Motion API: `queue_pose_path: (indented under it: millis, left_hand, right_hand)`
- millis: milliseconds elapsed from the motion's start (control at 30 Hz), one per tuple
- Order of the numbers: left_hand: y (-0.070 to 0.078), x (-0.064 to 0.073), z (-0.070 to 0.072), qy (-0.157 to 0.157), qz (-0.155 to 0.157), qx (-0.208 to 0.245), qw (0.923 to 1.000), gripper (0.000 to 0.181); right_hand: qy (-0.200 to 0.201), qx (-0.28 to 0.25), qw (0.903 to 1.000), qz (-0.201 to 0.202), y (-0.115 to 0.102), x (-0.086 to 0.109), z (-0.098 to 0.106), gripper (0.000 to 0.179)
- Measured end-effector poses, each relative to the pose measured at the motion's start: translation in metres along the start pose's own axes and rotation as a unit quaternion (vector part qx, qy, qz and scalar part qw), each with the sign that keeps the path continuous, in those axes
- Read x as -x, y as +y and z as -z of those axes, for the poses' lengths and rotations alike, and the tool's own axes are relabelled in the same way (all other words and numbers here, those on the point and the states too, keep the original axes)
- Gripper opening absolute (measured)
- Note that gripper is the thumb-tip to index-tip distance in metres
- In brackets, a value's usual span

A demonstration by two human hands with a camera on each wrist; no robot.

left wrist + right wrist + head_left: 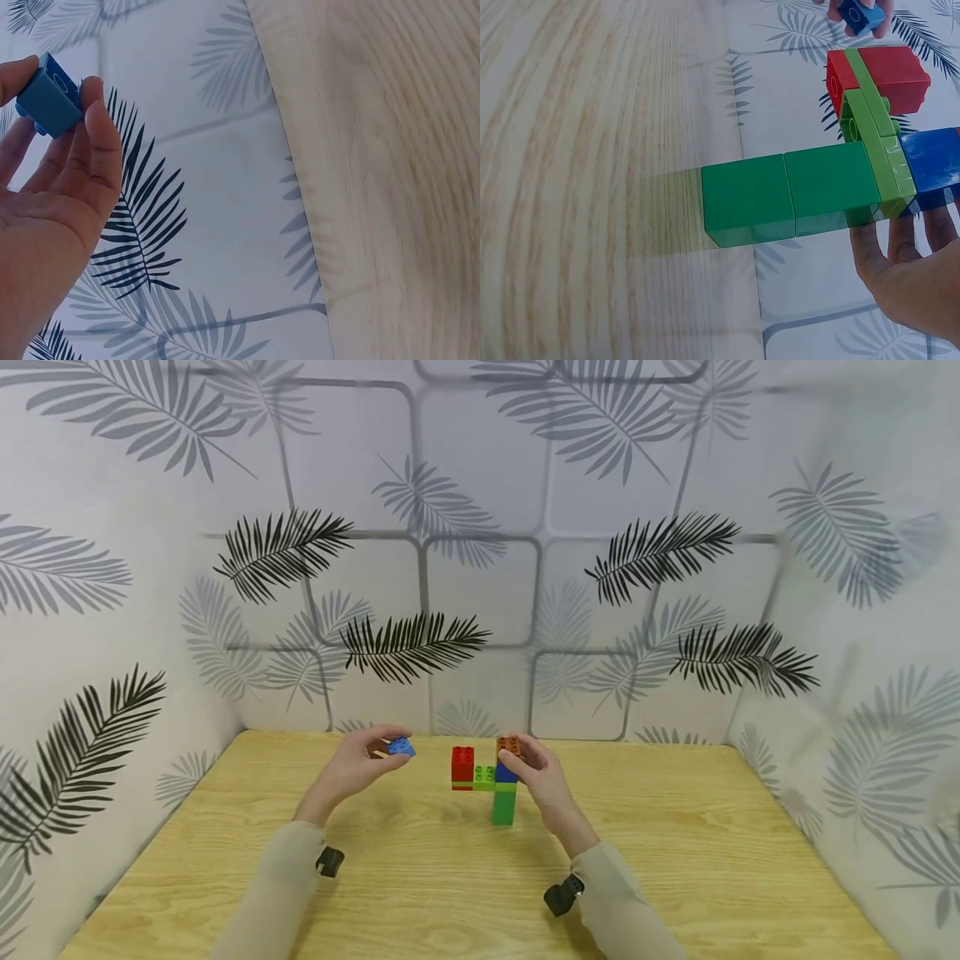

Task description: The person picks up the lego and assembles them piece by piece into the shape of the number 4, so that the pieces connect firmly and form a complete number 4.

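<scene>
My left hand [363, 762] pinches a small light-blue toy brick [401, 747] between thumb and fingers, raised above the table. The left wrist view shows the blue brick [51, 101] tilted, its hollow underside partly visible. A brick structure stands on the table: two green bricks [789, 193] at its base, lime-green bricks [483, 776] reaching out to the left, and red bricks [462, 758] on that arm's end. Above the lime level sit a dark-blue brick [934, 161] and an orange-brown brick [509, 744]. My right hand [546, 781] grips the tower around these upper bricks.
The light wood table [450, 893] stretches around the structure. Behind it rises a white wall [480, 585] with a leaf pattern, and similar walls flank both sides. Black wrist cameras [562, 896] are strapped at both sleeves.
</scene>
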State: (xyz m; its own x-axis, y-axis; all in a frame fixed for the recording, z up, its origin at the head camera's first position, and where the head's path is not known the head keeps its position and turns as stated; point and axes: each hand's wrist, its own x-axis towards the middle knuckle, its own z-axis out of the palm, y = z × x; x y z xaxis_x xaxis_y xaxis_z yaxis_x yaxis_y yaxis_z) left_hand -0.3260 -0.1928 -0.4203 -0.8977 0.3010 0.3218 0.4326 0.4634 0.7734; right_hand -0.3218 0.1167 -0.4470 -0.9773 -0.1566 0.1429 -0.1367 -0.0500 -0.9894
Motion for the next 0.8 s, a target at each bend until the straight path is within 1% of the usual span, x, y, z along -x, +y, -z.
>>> queue_pose_path:
  millis: [100,267,333,533,633,700,800]
  left_hand:
    - [0.004,-0.001,-0.004,0.01,0.0,0.012,0.9999,0.038]
    - [0.009,-0.003,-0.016,0.039,-0.029,0.042,0.9979,0.045]
    - [0.012,-0.004,-0.023,0.044,-0.04,0.052,0.9969,0.044]
    - [0.025,-0.006,-0.041,0.054,-0.055,0.069,0.9946,0.042]
    - [0.031,-0.008,-0.048,0.051,-0.082,0.059,0.9936,0.043]
    - [0.033,-0.01,-0.052,0.046,-0.104,0.041,0.9927,0.042]
    - [0.037,-0.013,-0.056,0.034,-0.125,0.011,0.9915,0.042]
  right_hand:
    - [0.001,-0.003,1.0,0.004,0.0,0.001,0.0,0.046]
    - [-0.001,-0.003,0.9999,0.01,0.001,0.0,0.0,0.045]
    - [0.0,0.001,1.0,0.01,0.001,0.0,0.0,0.044]
    - [0.002,0.006,0.9999,0.009,0.002,-0.001,0.0,0.042]
    - [0.0,0.003,0.9999,0.011,0.001,-0.001,0.0,0.043]
    - [0.001,0.005,0.9999,0.012,0.001,0.0,0.0,0.043]
    - [0.001,0.011,0.9999,0.013,0.001,-0.001,-0.001,0.044]
